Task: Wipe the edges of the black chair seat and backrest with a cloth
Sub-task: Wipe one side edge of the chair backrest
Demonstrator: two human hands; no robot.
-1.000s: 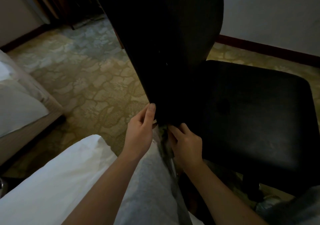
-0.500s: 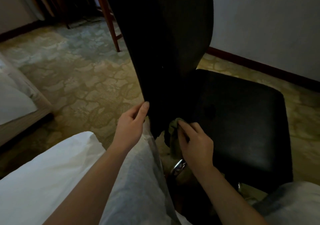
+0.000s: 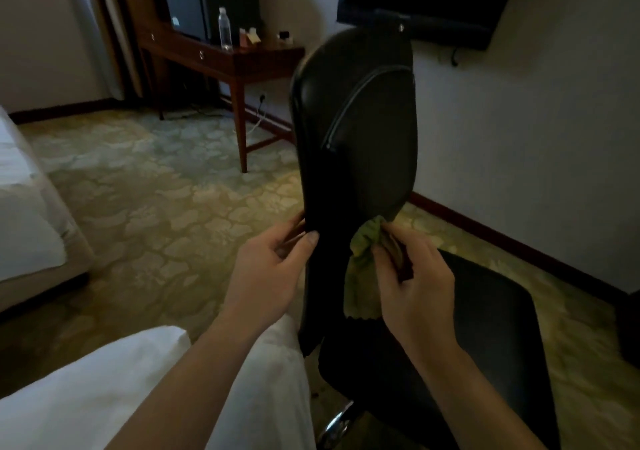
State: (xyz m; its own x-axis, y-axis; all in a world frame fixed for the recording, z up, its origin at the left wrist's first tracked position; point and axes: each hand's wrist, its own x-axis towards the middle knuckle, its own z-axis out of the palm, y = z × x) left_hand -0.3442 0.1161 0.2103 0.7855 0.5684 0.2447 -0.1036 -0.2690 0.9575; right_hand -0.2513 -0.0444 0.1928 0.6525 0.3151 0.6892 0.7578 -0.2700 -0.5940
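Risk: the backrest [image 3: 356,137] rim is narrow and curved, so the bunched green cloth [image 3: 362,269] could skid off and skip patches. The chair probably swivels and would turn away if the left hand [image 3: 273,269] loosens. Left hand grips the backrest's left edge, thumb on the near face, fingers behind. Right hand [image 3: 415,283] pinches the cloth, fingers curled round it. Cloth's top corner touches the backrest's lower right edge and its loose tail hangs left of the hand, above the seat [image 3: 491,328].
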